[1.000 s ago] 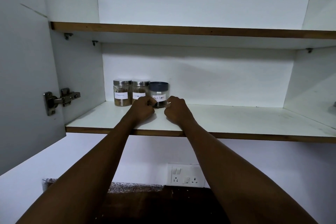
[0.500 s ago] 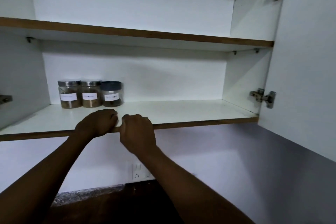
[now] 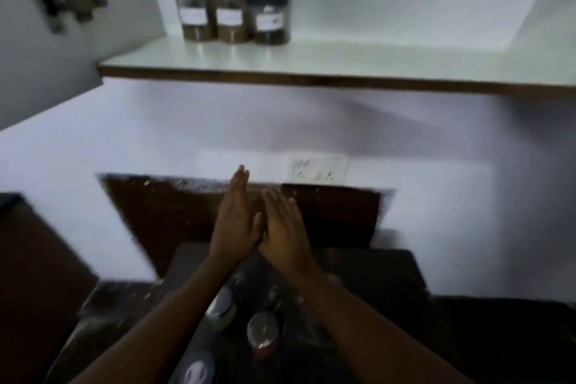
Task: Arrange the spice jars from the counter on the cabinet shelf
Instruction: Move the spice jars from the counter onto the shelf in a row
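Observation:
Three labelled spice jars stand in a row at the back left of the white cabinet shelf (image 3: 343, 59): two steel-lidded ones (image 3: 194, 14) (image 3: 231, 17) and a dark-lidded one (image 3: 270, 17). Below, on the dark counter (image 3: 374, 284), more steel-lidded jars stand between my forearms: one (image 3: 222, 305), another (image 3: 263, 330), and a third (image 3: 196, 368) at the bottom edge. My left hand (image 3: 232, 221) and my right hand (image 3: 285, 227) hover side by side above the counter, fingers stretched flat, holding nothing. The view is blurred.
A white socket plate (image 3: 316, 168) sits on the wall behind the hands. The open cabinet door with its hinge (image 3: 67, 1) is at upper left. A dark brown backsplash panel (image 3: 162, 212) lies behind the counter.
Both hands left the shelf edge and dropped to above the counter, opening flat. The view tilted down, so the counter jars now show.

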Available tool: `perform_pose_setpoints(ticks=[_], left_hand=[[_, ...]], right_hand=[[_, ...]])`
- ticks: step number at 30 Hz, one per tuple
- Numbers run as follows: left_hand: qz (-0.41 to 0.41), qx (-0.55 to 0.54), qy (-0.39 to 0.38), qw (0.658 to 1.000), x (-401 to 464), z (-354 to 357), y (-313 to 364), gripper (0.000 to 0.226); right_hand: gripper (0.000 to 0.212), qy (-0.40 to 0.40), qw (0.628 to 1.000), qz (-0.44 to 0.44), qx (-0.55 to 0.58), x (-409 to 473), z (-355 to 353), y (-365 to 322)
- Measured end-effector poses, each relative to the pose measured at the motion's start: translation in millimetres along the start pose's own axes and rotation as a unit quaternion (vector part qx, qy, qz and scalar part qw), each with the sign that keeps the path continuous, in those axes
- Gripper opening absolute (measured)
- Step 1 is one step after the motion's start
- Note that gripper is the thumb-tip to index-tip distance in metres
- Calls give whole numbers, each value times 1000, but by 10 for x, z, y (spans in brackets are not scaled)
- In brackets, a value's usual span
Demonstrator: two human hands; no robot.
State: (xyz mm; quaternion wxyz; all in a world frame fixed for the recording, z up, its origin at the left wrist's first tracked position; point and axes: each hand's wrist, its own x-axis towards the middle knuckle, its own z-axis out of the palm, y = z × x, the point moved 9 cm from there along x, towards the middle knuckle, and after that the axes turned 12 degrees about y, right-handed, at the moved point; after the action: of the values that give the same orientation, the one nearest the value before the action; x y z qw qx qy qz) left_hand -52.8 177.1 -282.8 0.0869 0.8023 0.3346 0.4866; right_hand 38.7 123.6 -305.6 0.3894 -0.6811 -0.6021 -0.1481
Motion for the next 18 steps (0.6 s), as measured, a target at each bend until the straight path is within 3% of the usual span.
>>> perform_pose_setpoints(ticks=[6, 12, 15, 18], left_hand=[[-175, 93, -173, 965, -1480, 222, -1230, 92], [-287, 148, -300, 898, -2597, 347, -1872, 96], [-305, 142, -324, 884, -2788, 410, -1933, 91], [-289, 149, -316, 891, -2783, 456, -1933, 88]], right_hand=[[73, -199, 976, 83, -15, -1230, 1147, 15], [81, -375, 911, 156, -69, -2282, 1767, 48], [88, -408, 890, 181, -94, -2563, 1830, 155], [89, -384, 896, 200, -99, -2665, 1818, 268]])
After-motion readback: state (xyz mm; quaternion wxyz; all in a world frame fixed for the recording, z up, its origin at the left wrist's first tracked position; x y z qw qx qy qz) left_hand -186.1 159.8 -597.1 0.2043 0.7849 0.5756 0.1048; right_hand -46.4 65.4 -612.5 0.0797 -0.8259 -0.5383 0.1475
